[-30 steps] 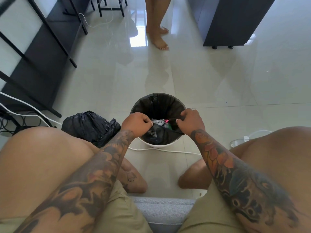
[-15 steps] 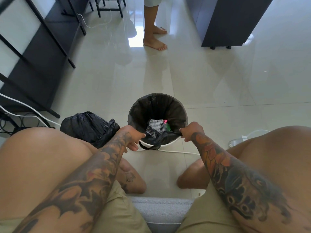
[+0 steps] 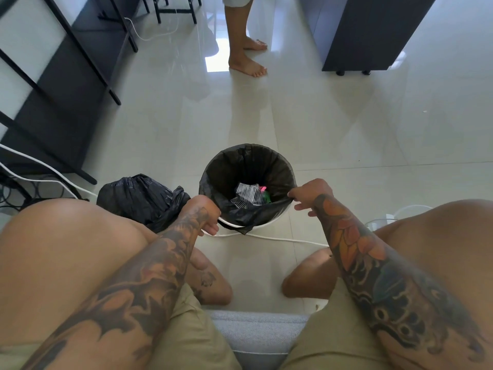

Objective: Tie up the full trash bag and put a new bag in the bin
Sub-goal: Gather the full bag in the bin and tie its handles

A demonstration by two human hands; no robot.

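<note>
hands moved apart | left hand, right hand grip liner | two bags

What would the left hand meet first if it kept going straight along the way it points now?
Probably the near-left rim of the bin, where the left hand already pinches the black liner bag. Carrying on, it would pass over the opening toward the wrappers inside. Depth is hard to judge.

Black bag lining white bin
</note>
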